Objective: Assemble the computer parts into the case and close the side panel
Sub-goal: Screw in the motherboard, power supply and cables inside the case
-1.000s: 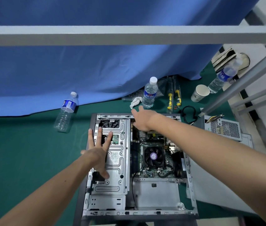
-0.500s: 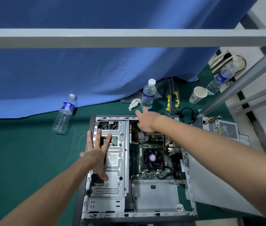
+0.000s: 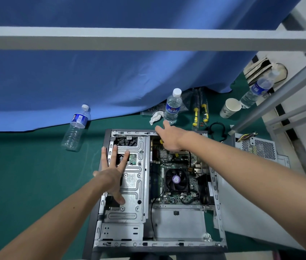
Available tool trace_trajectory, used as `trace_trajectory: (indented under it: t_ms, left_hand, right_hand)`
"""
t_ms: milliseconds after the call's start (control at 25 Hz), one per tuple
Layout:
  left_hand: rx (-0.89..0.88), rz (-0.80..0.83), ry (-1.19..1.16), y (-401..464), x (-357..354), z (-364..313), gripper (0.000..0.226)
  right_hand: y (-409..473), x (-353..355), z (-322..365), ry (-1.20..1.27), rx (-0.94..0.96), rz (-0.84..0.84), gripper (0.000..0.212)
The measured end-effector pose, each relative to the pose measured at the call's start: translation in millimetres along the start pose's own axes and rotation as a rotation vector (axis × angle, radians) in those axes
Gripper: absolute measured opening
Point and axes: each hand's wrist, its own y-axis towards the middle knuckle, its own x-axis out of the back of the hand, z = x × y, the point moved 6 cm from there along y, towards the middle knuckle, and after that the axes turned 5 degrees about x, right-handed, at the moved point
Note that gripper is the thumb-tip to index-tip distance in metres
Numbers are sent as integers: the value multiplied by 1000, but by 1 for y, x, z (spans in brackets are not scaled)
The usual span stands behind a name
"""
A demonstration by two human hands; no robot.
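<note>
The open computer case (image 3: 218,212) lies flat on the green mat, its inside facing up. My left hand (image 3: 113,171) lies spread, fingers straight, on the silver drive cage (image 3: 133,186) in the case's left half. My right hand (image 3: 169,137) reaches over the far top edge of the case, above the motherboard (image 3: 176,166); its fingers point down into the case and their tips are hidden. The black CPU fan (image 3: 176,180) sits in the middle of the board. The grey power supply (image 3: 257,147) stands outside the case at the right. A grey side panel (image 3: 251,212) lies right of the case.
An upright water bottle (image 3: 172,106) and a crumpled tissue (image 3: 156,117) stand just beyond the case. Another bottle (image 3: 76,128) lies at the left, a third (image 3: 255,91) at the far right by a paper cup (image 3: 230,107). Yellow-handled screwdrivers (image 3: 200,113), a black cable (image 3: 217,129) and grey frame bars (image 3: 148,38) are near.
My right hand has slid slightly left along the case's top edge and dipped down over the motherboard. My left hand stays spread on the drive cage.
</note>
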Motion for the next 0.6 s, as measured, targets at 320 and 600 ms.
trace_trajectory:
  t_ms: [320,600]
  left_hand:
    - [5,-2,1,3,-2,0,160]
    - [1,-14,5,2,-1,1,160]
  right_hand:
    - [6,-2,12,-329,-46,-272,19]
    - [-2,-8,6,-18,42,-102,41]
